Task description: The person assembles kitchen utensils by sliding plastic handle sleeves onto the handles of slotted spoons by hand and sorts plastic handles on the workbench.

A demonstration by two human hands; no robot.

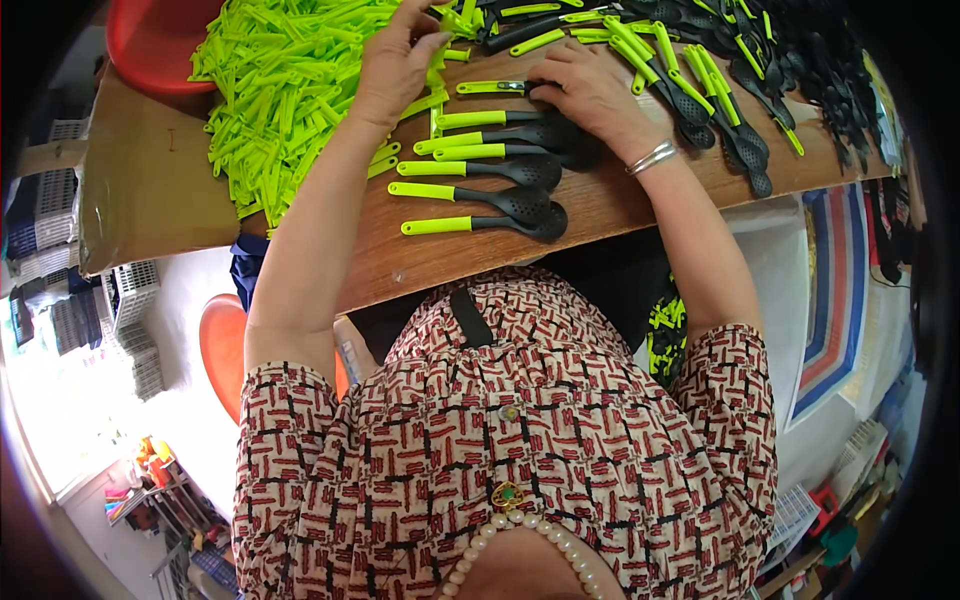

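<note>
My left hand (395, 70) is at the edge of a heap of bright green plastic handles (285, 95). Its fingers are curled, and a green handle (462, 22) shows at the fingertips. My right hand (595, 95) reaches over the table with bent fingers at the dark end of a green-handled utensil (490, 88); the palm hides the rest. Below it, several black spoons with green handles lie in a row, heads to the right. Among them are a perforated spoon (525, 203) and, nearest me, another black spoon (545, 222).
The brown wooden table (375, 270) has its front edge close to my body. More green-handled utensils (690, 95) and black utensil heads (830, 100) lie at the right. A red basin (150, 50) stands far left above a cardboard box (150, 170). An orange stool (222, 345) is below left.
</note>
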